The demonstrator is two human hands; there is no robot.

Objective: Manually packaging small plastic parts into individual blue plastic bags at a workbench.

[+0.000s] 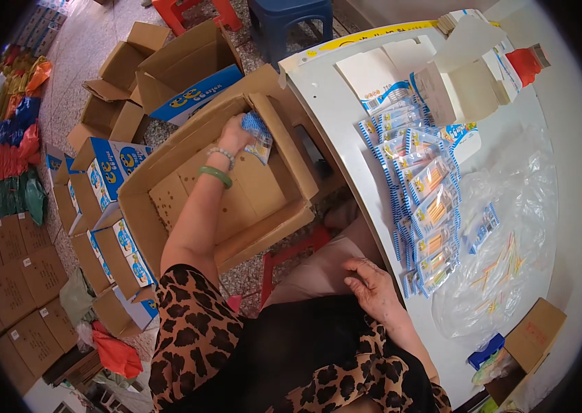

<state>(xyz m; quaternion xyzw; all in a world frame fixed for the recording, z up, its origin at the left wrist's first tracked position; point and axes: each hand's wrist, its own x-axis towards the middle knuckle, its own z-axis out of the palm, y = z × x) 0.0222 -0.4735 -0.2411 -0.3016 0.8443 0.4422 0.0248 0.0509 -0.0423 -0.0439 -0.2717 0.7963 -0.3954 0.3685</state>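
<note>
My left hand, with a beaded bracelet and a green bangle at the wrist, reaches into the far part of a large open cardboard box. Its fingers are closed on small clear packets with blue-and-white striped ends; how many is hard to make out. Apart from some small brown specks, the box floor around them looks bare. Over my lap, beside the table edge, my right hand hangs with its fingers loosely spread and nothing in them. Rows of similar packets, with thin orange sticks inside, lie overlapped on the white table.
An open white carton stands at the table's far end. Clear plastic sheeting with loose coloured sticks covers the right side. Blue printed boxes and open brown cartons crowd the floor at left. A blue stool stands beyond.
</note>
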